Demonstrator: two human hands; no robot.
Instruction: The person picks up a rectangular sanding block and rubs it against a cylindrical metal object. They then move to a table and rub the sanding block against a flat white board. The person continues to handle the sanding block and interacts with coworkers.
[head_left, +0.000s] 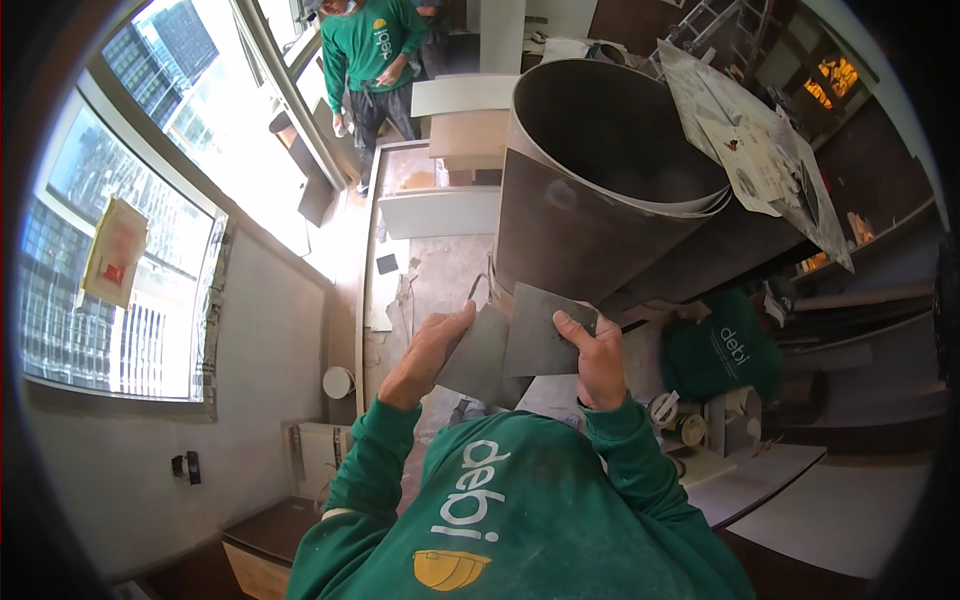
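My left hand (426, 352) grips a flat grey rectangular piece (480, 358) by its left edge, thumb on top. In my right hand (596, 351) is a second flat grey piece (541, 330), its thumb pressed on the face. The right piece partly overlaps the left one in view; whether they touch, I cannot tell. Both look like thin sheet or laminate samples. Just beyond them stands a large rolled sheet (577, 225), dark brown outside, with its open end up. A thin dark curved item (477, 286) shows beside my left thumb; whether that hand holds it is unclear.
A co-worker in a green top (379, 45) stands ahead by the windows. Another green-clad person (720, 349) is low at the right. A dusty board with scraps (757, 142) lies against the roll. Pale panels (442, 214) lie ahead; a brown-topped box (274, 529) is at lower left.
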